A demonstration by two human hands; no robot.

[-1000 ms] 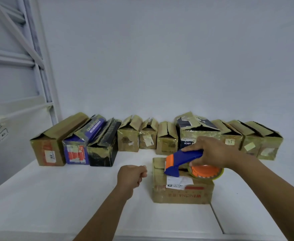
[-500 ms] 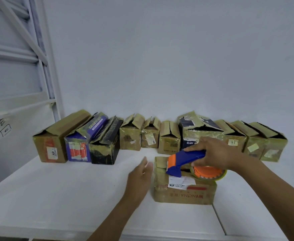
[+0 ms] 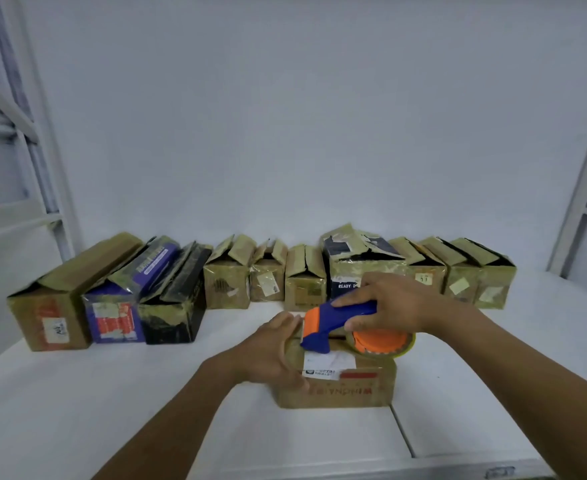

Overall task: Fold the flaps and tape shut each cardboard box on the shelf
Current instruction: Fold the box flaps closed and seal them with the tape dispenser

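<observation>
Front box (image 3: 337, 393) partly behind tape dispenser (image 3: 340, 318)

Box (image 3: 335, 386) on shelf (image 3: 77, 410), before box row (image 3: 268, 275).
</observation>
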